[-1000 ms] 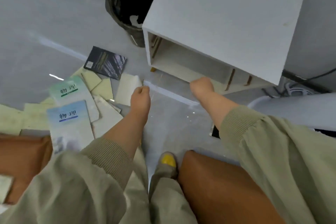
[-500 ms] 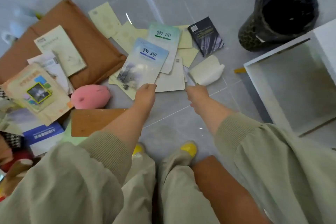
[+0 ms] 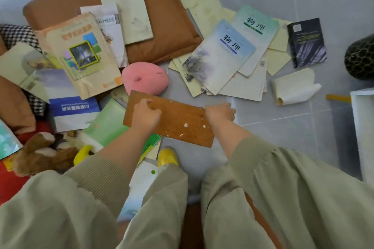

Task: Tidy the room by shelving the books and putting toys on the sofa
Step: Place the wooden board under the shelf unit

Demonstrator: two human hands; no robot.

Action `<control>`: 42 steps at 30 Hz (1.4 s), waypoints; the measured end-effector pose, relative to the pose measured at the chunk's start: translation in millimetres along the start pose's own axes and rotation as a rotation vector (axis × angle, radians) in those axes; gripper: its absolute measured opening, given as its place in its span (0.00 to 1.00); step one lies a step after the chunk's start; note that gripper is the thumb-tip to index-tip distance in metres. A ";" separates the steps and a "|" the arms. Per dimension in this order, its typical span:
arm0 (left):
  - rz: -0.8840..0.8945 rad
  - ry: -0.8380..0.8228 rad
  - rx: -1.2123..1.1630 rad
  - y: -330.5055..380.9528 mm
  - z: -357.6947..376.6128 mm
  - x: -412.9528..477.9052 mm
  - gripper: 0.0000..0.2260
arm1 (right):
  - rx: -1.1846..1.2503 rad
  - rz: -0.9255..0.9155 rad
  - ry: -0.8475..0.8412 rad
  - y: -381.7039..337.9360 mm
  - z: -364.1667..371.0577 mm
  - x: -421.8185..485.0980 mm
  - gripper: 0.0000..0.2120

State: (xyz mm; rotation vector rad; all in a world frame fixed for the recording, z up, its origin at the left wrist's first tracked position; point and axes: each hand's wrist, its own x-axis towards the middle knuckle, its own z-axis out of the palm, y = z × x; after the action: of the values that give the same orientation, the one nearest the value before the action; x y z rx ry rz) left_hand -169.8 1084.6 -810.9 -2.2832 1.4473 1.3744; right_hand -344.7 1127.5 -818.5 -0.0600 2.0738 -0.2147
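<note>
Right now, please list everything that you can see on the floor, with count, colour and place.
wooden board: one, brown with white spots, centre, held at both ends
pink plush toy: one, above the board
brown plush toy: one, lower left
books: many, mostly pale, scattered left and centre
dark book: one, right
cushion: one, brown, top, under books
white shelf unit: one, right edge
bin: one, dark, right edge
left hand: grip closed on board
right hand: grip closed on board
</note>
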 end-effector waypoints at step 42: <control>0.461 -0.522 0.520 242.3 210.7 -266.9 0.24 | 1.152 0.428 0.435 298.2 -373.3 -62.9 0.15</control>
State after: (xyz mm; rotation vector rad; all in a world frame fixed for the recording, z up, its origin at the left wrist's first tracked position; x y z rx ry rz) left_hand -524.1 1240.0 -653.9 -1.2125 1.8990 1.3359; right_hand -624.5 1476.7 -639.4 1.1909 2.0129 -1.1820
